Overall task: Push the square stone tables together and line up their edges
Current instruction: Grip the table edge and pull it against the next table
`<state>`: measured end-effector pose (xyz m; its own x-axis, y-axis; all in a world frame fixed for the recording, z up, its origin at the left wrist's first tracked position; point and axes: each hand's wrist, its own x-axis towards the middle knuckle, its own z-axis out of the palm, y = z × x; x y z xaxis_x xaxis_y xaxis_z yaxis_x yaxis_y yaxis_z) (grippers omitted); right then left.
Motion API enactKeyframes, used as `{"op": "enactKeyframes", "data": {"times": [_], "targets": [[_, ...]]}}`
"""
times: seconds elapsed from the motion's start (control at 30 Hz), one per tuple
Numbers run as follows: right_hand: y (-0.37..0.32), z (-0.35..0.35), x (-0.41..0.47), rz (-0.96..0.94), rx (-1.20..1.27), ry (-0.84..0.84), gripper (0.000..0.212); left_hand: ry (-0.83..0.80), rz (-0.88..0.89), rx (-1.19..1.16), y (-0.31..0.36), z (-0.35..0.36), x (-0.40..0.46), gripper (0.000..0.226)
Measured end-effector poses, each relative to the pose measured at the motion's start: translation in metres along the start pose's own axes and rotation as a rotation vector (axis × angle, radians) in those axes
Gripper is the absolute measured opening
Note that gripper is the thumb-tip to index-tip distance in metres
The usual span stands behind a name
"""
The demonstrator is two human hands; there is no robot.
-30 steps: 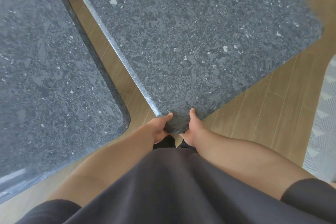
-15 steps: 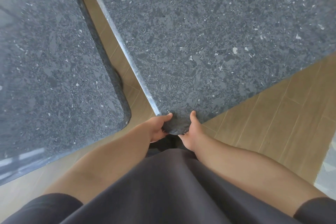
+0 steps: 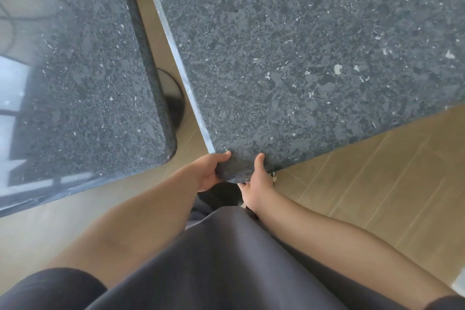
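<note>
1. Fingers of both hands curl under the near corner of the right stone tabletop (image 3: 302,53); left hand (image 3: 210,171) and right hand (image 3: 259,178) grip it, thumbs on top.
2. Left stone tabletop (image 3: 83,88) sits just beside that corner, apart; wooden floor (image 3: 161,33) shows between.

Two square tables with dark grey speckled stone tops and rounded corners stand side by side over a wooden floor. The right stone table (image 3: 302,58) is turned at an angle to the left stone table (image 3: 83,78), so a wedge-shaped gap separates their facing edges; they do not touch. The gap is narrow at the far end and widens toward the near corners. A round dark base shows beneath the left table's edge, within the gap.
</note>
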<state>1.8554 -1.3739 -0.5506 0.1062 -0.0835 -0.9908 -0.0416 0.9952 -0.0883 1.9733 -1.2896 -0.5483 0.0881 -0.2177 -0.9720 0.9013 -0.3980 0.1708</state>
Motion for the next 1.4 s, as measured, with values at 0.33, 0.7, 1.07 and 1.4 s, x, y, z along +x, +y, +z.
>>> {"op": "enactKeyframes", "data": {"times": [0.33, 0.7, 1.07, 1.4], "targets": [[0.005, -0.004, 0.013, -0.030, 0.016, -0.037, 0.063, 0.036, 0.016, 0.001, -0.002, -0.017, 0.019, 0.106], [0.023, 0.004, 0.019, -0.201, 0.053, 0.028, 0.070, -0.147, -0.065, 0.133, 0.010, -0.024, 0.018, 0.032], [0.019, 0.011, 0.009, -0.221, 0.144, -0.032, 0.056, -0.107, -0.038, 0.156, 0.010, -0.016, 0.009, 0.047], [0.013, 0.017, -0.001, -0.144, 0.099, -0.026, 0.063, -0.159, -0.080, 0.122, 0.018, -0.010, -0.003, 0.034]]}}
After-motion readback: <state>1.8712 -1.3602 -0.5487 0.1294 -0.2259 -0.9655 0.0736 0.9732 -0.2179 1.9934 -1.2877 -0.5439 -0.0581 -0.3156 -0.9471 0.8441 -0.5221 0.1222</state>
